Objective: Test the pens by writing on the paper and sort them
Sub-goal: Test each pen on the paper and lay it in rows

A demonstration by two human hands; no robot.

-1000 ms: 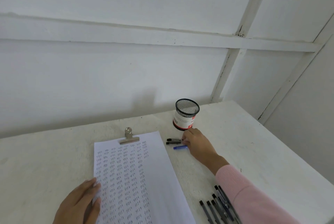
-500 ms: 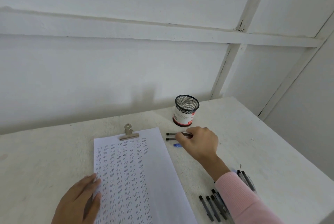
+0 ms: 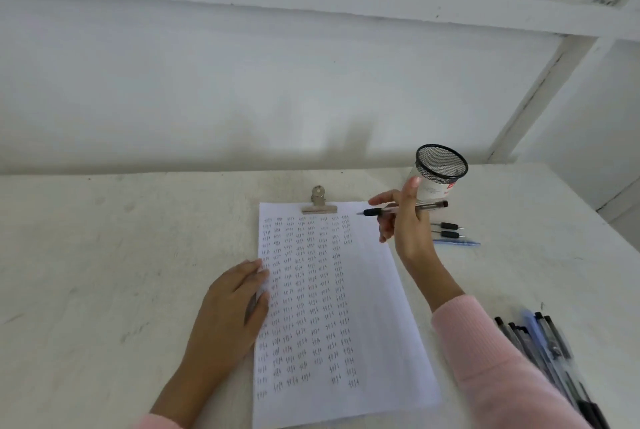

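A white paper [image 3: 374, 307] covered in rows of small pen marks lies on the table under a metal clip [image 3: 318, 201]. My left hand [image 3: 232, 307] rests flat on the sheet's left edge. My right hand [image 3: 403, 220] holds a black pen [image 3: 429, 207] level above the paper's top right corner, tip pointing left. Three pens [image 3: 452, 234], two black and one blue, lie side by side just right of that hand. A pile of several pens [image 3: 543, 342] lies at the lower right, partly hidden by my pink sleeve.
A black mesh pen cup [image 3: 440, 167] with a white and red label stands at the back right, behind my right hand. The white table [image 3: 104, 272] meets a white wall at the back; its right edge runs close past the pen pile.
My right hand has picked one black pen up from the small group by the cup and brought it left over the paper's top corner. The camera view has shifted left and down.
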